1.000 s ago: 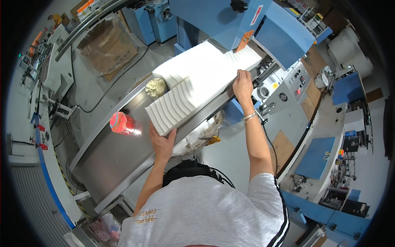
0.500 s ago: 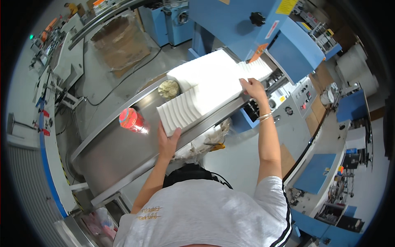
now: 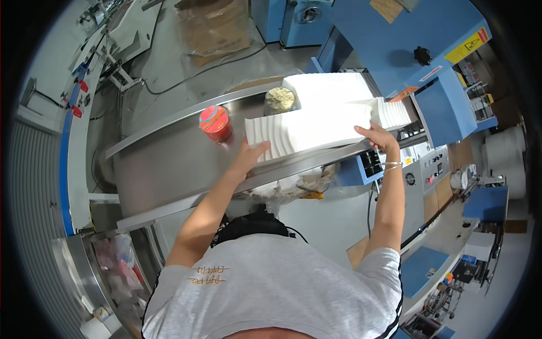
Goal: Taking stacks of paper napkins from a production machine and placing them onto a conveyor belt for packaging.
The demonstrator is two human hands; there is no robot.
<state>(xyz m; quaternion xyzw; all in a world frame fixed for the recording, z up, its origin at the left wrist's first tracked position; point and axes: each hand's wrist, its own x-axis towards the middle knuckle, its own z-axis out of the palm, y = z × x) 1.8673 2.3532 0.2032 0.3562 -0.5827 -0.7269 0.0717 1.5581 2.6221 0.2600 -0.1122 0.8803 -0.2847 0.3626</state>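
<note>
Both hands, left [image 3: 250, 153] and right [image 3: 377, 137], pressed flat on opposite ends of the white stack [image 3: 309, 129], which looked light, soft and liable to splay unless squeezed endwise.

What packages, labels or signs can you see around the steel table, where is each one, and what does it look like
Red-lidded jar: round, on the steel table left of the white stack.
Pale-lidded jar: round, behind the stack.
Yellow warning label: slanted strip on the blue machine.
Brown paper label: atop that machine.
Cardboard box: plastic-wrapped, on the floor.
</note>
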